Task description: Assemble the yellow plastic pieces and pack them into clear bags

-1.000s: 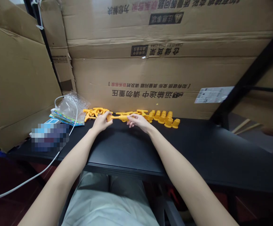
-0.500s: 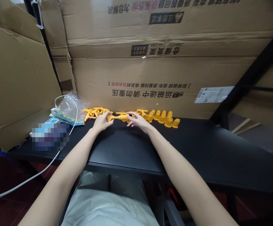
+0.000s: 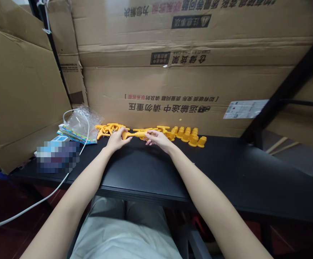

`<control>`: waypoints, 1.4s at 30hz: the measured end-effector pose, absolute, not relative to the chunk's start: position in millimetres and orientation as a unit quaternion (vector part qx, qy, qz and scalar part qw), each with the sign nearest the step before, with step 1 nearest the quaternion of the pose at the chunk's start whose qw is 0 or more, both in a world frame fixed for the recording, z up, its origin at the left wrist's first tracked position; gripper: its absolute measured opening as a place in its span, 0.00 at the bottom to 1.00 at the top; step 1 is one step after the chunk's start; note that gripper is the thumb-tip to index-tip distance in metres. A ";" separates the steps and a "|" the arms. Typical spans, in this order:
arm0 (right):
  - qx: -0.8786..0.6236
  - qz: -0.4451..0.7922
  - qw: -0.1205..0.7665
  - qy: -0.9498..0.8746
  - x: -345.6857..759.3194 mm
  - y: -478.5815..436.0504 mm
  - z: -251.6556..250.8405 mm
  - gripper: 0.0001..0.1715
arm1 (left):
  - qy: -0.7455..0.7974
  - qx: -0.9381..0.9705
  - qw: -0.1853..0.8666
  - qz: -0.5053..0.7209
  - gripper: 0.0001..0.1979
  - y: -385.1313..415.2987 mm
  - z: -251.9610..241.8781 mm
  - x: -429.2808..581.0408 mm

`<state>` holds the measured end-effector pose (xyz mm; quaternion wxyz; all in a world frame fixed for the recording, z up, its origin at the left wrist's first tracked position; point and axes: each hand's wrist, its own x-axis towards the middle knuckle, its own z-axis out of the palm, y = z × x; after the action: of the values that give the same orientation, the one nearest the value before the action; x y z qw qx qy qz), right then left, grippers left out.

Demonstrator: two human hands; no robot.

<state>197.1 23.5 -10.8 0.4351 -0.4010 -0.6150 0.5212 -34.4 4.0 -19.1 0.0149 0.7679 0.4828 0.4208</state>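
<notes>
A yellow plastic piece [image 3: 135,134] stretches between my two hands above the back of the black table. It has a wider left end and a narrow rod-like middle; its exact kind I cannot make out. My left hand [image 3: 116,139] is closed around the wide left end. At the right end, the thumb and fingers of my right hand [image 3: 158,139] pinch the piece and partly cover it. Behind my left hand lies a pile of yellow branched parts [image 3: 110,127]. More yellow parts [image 3: 163,128] lie behind my right hand, partly hidden by it.
Several yellow cup-shaped parts [image 3: 193,138] stand on the black table [image 3: 226,169] to the right. On the left are a clear plastic bag [image 3: 78,122], a pixelated item [image 3: 56,154] and a white cable [image 3: 45,199]. Cardboard [image 3: 159,82] walls the back and left.
The fingers of my right hand have drawn together on the right end of the yellow piece. My left hand has barely moved.
</notes>
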 end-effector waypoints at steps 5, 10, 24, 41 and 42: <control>-0.403 0.530 0.434 -0.607 196.3 21.5 -9.2 0.16 | 0.489 0.766 0.015 0.417 0.14 3.3 -18.7 -34.0; -0.405 0.536 0.434 -0.600 196.3 20.1 -8.3 0.16 | 0.498 0.767 0.011 0.405 0.15 4.7 -18.9 -34.3; -0.376 0.537 0.469 -0.593 196.6 21.6 -9.8 0.22 | 0.502 0.769 0.033 0.395 0.18 7.5 -20.9 -35.4; -0.519 -0.108 0.375 -0.761 237.4 41.4 -27.5 0.20 | 0.602 0.781 0.029 0.164 0.19 12.4 -39.7 -35.0; -0.529 -0.129 0.342 -0.766 235.7 40.6 -27.6 0.21 | 0.604 0.781 0.033 0.155 0.18 12.2 -39.2 -34.8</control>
<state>235.7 40.6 -27.6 0.3420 -0.5294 -0.7656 -0.1287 -34.8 12.2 -39.2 0.0329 0.7808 0.6045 0.1546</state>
